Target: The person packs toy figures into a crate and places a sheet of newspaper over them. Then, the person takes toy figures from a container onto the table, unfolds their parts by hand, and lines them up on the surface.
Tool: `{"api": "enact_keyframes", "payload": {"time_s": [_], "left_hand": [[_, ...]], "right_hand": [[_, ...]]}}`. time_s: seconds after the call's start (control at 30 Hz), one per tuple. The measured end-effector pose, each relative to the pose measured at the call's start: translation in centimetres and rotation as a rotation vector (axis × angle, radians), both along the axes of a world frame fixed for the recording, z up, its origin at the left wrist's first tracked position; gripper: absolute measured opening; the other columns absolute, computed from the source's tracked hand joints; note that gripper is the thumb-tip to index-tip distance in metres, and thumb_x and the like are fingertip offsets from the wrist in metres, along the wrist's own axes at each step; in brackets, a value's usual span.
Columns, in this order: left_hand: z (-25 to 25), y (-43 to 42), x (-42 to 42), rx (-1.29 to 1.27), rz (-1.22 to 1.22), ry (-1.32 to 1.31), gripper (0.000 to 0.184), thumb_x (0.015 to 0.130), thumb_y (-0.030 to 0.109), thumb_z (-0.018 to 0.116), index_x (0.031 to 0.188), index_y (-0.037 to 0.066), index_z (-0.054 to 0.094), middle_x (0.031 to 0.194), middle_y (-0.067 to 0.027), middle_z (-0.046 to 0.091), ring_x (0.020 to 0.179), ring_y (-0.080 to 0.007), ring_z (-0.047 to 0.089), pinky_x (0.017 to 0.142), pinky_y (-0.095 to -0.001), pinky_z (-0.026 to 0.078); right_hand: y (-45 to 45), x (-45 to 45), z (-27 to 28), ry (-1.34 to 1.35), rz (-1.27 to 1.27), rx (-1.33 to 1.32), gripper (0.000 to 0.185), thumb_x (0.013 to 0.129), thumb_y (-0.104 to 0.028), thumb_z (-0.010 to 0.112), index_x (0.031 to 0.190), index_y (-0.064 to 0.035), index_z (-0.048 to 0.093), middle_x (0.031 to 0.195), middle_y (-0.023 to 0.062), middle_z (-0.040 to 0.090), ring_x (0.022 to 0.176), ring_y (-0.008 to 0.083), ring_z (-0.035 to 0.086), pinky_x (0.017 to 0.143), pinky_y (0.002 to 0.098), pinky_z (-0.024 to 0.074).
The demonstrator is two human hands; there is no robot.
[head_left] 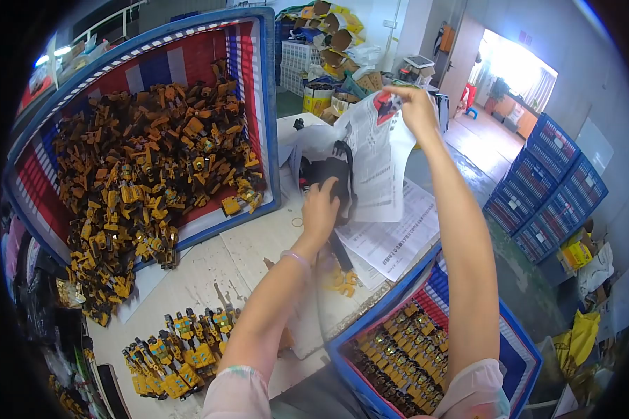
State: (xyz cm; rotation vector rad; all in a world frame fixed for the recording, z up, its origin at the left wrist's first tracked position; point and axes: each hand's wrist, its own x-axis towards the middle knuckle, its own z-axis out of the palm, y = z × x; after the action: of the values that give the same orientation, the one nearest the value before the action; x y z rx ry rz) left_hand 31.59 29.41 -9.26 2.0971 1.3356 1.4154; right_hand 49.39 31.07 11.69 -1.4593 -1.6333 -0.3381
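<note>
My right hand is raised and pinches the top edge of a large printed sheet, which hangs down with a red picture near its upper corner. My left hand has its fingers bent over a black item with a strap-like end, partly behind the sheet; its exact kind I cannot make out. Under the lifted sheet more printed papers lie on the table. Near my left forearm, yellow toy robot figures stand grouped in rows. A few small yellow pieces lie between my arms.
A tilted blue crate at the left spills a heap of yellow-black toy parts onto the white table. Another blue crate at lower right holds rows of figures. Stacked crates and bags stand on the floor.
</note>
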Motion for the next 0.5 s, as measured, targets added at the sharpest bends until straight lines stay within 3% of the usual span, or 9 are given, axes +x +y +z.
{"api": "enact_keyframes", "payload": {"time_s": [0.1, 0.17, 0.23, 0.33, 0.43, 0.5], "left_hand": [[0.1, -0.2, -0.1, 0.003, 0.018, 0.018, 0.042, 0.074, 0.009, 0.059, 0.115, 0.015, 0.052, 0.104, -0.0202, 0.052, 0.094, -0.0363, 0.053, 0.077, -0.0423, 0.046], [0.0, -0.4, -0.3, -0.008, 0.025, 0.042, 0.042, 0.073, 0.008, 0.059, 0.115, 0.016, 0.052, 0.105, -0.0204, 0.051, 0.096, -0.0362, 0.053, 0.077, -0.0424, 0.046], [-0.2, -0.5, -0.4, -0.014, 0.031, 0.069, 0.043, 0.073, 0.008, 0.058, 0.115, 0.016, 0.053, 0.107, -0.0207, 0.051, 0.098, -0.0360, 0.052, 0.077, -0.0425, 0.047], [-2.1, -0.1, -0.4, 0.089, 0.018, 0.181, 0.042, 0.072, 0.009, 0.060, 0.112, 0.020, 0.054, 0.108, -0.0202, 0.052, 0.099, -0.0363, 0.052, 0.079, -0.0418, 0.046], [-2.0, -0.4, -0.3, 0.058, 0.010, 0.206, 0.044, 0.071, 0.007, 0.059, 0.113, 0.022, 0.053, 0.111, -0.0200, 0.050, 0.102, -0.0355, 0.051, 0.079, -0.0418, 0.046], [-2.1, -0.2, 0.3, 0.066, 0.014, 0.283, 0.050, 0.070, 0.007, 0.060, 0.117, 0.020, 0.049, 0.119, -0.0225, 0.045, 0.111, -0.0373, 0.045, 0.089, -0.0444, 0.040]], "right_hand": [[-0.1, 1.2, 2.7, 0.069, 0.127, 0.132, 0.048, 0.066, 0.003, 0.043, 0.096, -0.0234, 0.068, 0.088, 0.0134, 0.065, 0.071, 0.0248, 0.063, 0.066, 0.0333, 0.0486], [-4.7, 0.4, 6.0, -0.011, 0.007, 0.059, 0.048, 0.068, 0.003, 0.040, 0.100, -0.0194, 0.067, 0.095, 0.0122, 0.065, 0.077, 0.0222, 0.063, 0.072, 0.0303, 0.0482], [-8.0, 2.4, 7.1, -0.090, 0.069, 0.192, 0.047, 0.070, 0.002, 0.039, 0.106, -0.0139, 0.065, 0.099, 0.0117, 0.065, 0.087, 0.0220, 0.062, 0.081, 0.0282, 0.0451], [-16.7, 6.6, 9.5, -0.067, -0.160, 0.246, 0.038, 0.079, 0.000, 0.041, 0.111, -0.0081, 0.061, 0.108, 0.0097, 0.062, 0.101, 0.0174, 0.056, 0.091, 0.0255, 0.0378], [-26.5, 10.1, 7.0, 0.464, -0.065, 0.136, 0.037, 0.083, -0.001, 0.046, 0.119, -0.0015, 0.054, 0.121, 0.0114, 0.053, 0.108, 0.0167, 0.051, 0.092, 0.0250, 0.0376], [-33.1, 13.5, 2.4, 0.522, -0.123, 0.076, 0.039, 0.085, -0.006, 0.050, 0.124, -0.0009, 0.049, 0.127, 0.0107, 0.048, 0.116, 0.0182, 0.045, 0.098, 0.0274, 0.0328]]}}
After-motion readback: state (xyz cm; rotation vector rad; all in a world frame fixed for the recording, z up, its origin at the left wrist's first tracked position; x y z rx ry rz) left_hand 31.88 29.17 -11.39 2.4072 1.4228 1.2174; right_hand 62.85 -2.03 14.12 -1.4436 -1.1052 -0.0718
